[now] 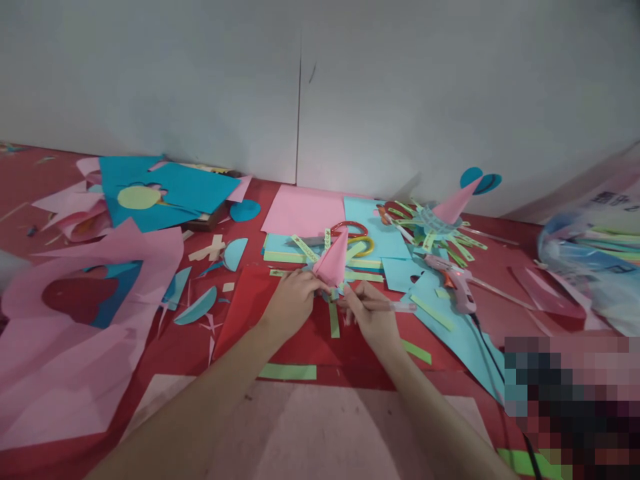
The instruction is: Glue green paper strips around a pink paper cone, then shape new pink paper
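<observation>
Carefully: your left hand (295,297) pinches the base of the pink cone (333,260) at the frame's centre, while your right hand (370,317) is closed around a pen (397,307), fingertips beside that base. Squeezing too hard could crumple the cone; a swing of the pen might catch the green strip (335,321) below. Right of centre, the glue gun (459,290) shows a red light (459,274); if hot, it could burn you.
</observation>
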The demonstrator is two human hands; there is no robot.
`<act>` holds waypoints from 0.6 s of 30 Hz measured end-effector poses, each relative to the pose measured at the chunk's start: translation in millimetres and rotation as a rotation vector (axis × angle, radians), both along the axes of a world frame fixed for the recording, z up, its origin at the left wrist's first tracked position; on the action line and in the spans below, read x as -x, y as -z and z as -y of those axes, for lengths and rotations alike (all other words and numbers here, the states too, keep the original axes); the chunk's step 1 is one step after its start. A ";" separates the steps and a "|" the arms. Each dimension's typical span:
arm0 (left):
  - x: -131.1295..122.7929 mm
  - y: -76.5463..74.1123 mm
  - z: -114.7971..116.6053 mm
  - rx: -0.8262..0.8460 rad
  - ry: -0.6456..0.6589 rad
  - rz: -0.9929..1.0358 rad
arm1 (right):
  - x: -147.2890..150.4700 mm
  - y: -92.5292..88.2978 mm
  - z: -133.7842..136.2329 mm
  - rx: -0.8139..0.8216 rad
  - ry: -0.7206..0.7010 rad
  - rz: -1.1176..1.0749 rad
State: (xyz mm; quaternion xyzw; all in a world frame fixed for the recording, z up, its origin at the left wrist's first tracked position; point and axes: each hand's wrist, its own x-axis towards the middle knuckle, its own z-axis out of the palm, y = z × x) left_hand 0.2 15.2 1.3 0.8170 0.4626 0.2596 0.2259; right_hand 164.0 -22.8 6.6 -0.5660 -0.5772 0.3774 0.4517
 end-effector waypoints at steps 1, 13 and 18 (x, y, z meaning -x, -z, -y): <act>-0.1 -0.2 0.0 -0.001 0.001 -0.002 | -0.1 0.1 0.2 -0.009 0.003 0.011; 1.0 0.3 0.7 -0.007 0.008 0.010 | 0.5 -0.7 1.1 0.018 0.021 0.036; 0.4 1.1 -0.1 0.000 -0.004 0.018 | 0.2 0.3 1.5 -0.004 0.014 0.021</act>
